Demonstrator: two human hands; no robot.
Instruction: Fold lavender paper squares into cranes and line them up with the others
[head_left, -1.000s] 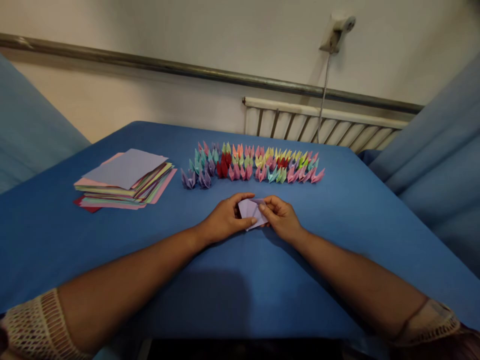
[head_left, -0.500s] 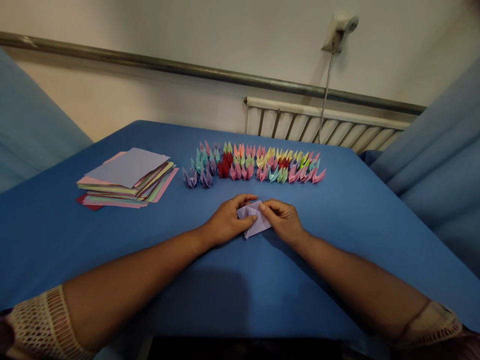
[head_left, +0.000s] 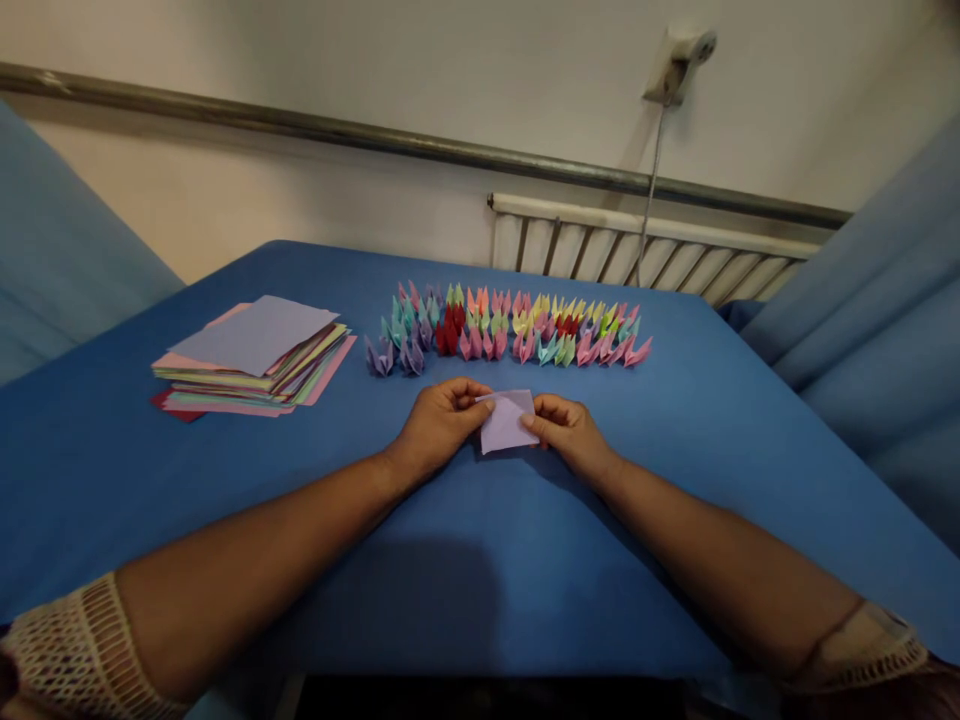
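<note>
Lilac paper (head_left: 508,425), small and roughly square, is held between the person's two hands at the middle of the near part of the blue table (head_left: 660,420). The left hand (head_left: 441,420) pinches its left side near the upper corner, thumb on top and the other fingers curled beyond the edge. The right hand (head_left: 571,435) grasps the opposite side the same way, its thumb lying on the face of the sheet. Gripping at both sides probably keeps the piece taut and level, and leaves its middle bare to the eye. Whether its lower edge touches the cloth cannot be told. Both forearms come in from the near corners, perhaps resting on the table for steadiness.

Just beyond the hands, folded paper figures (head_left: 493,342) in many colours stand upright in close rows, seemingly ranked so that they take little room and keep out of the working space. To the left, well apart from the hands, lies a loose stack of coloured sheets (head_left: 259,335), a lilac one uppermost; its place at the side likely keeps it within reach yet out of the way. Behind the table are a radiator (head_left: 652,226) and a wall pipe (head_left: 420,143).
</note>
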